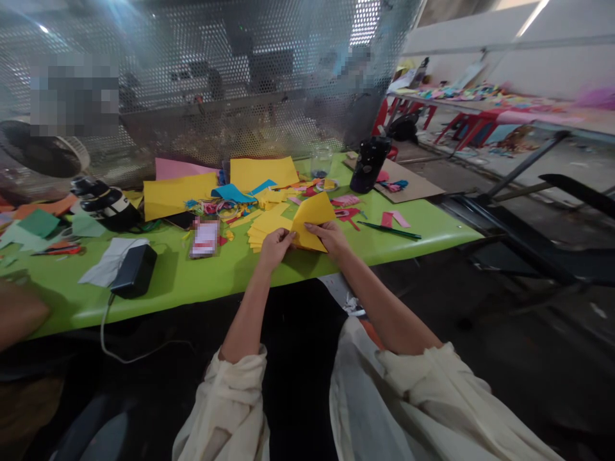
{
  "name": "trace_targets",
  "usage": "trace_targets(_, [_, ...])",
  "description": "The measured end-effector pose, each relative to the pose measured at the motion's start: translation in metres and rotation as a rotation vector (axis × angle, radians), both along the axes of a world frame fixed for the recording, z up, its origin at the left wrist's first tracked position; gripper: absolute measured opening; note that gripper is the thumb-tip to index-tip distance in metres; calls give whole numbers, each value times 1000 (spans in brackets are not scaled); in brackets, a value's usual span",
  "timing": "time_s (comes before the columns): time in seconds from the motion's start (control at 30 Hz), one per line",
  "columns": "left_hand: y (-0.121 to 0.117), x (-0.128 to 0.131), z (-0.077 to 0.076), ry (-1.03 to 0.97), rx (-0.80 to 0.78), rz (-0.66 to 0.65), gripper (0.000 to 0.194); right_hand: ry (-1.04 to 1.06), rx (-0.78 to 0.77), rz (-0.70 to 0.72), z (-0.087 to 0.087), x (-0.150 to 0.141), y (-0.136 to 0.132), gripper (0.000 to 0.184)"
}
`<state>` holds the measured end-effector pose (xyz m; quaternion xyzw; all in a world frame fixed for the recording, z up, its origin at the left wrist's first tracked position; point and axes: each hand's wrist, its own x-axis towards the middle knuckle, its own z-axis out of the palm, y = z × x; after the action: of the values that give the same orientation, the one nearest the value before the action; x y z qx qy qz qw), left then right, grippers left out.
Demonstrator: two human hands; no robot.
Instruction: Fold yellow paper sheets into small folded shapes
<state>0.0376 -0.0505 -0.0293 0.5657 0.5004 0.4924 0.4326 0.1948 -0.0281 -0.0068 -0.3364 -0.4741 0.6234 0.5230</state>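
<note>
A folded sheet of yellow paper [313,216] is held up between my two hands over the green table. At its lower left edge, my left hand [277,246] pinches it with thumb and fingers. My right hand [330,238] grips the right side, the thumb lying on the paper's face. Just left of the sheet, a fanned stack of cut yellow paper pieces [266,225] lies on the table, close to my left hand. Behind it are loose yellow scraps [278,197] and blue paper strips [234,193].
The green table [192,285] carries a black tumbler [369,164], a dark green pen [390,230], a black bottle [106,203], a power adapter [134,271], red-handled scissors [60,248] and a badge [205,239]. A fan [43,150] stands left. Another person's arm [22,310] rests at left.
</note>
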Motion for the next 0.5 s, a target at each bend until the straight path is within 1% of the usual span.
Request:
trace_targets(0.17, [1, 0, -2, -39, 35, -40, 24, -5, 9, -5, 1, 1, -1, 43])
trace_targets(0.33, [-2, 2, 3, -72, -11, -52, 27, -17, 14, -18, 0, 0, -1, 44])
trace_targets(0.43, [-3, 2, 4, -70, -16, -41, 30, -42, 62, -94, -4, 3, 4, 40])
trace_targets(0.5, [-3, 1, 4, -64, -17, -23, 30, -73, 113, -165, -4, 9, 9, 38])
